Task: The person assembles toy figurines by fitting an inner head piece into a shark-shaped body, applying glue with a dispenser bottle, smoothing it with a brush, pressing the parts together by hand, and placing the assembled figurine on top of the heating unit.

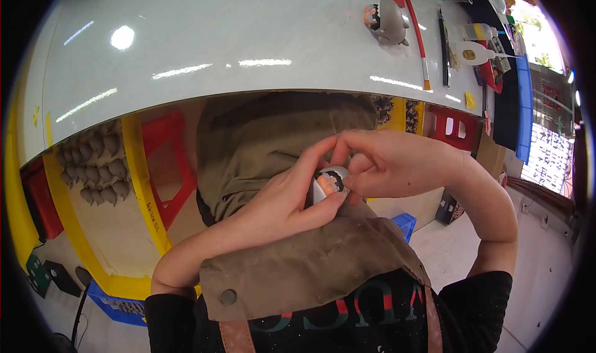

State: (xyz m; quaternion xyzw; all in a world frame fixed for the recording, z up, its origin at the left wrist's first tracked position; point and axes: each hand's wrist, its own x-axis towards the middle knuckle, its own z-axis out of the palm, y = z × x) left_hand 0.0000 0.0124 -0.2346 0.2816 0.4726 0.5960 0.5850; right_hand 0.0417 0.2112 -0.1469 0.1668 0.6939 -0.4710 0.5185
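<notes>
Above my lap, my left hand (287, 199) is closed around a small grey figurine (320, 190) with a peach-orange face and a black jagged edge. Its thumb presses on the front of the figurine, while the index finger reaches over the top. My right hand (388, 162) has its fingers curled and pinched against the right side of the figurine, touching it. Whatever lies between those right fingertips, if anything, is hidden. A brown apron (298, 266) covers my body and lap below the hands.
On the white table (205, 30) lie a similar grey figurine (392, 22), a red-handled brush (417, 36), a black pen-like tool (444, 45) and a white bottle (475, 53). Grey parts (96, 167) fill part of a yellow-edged tray (146, 198) at left. A blue crate (115, 304) sits lower left.
</notes>
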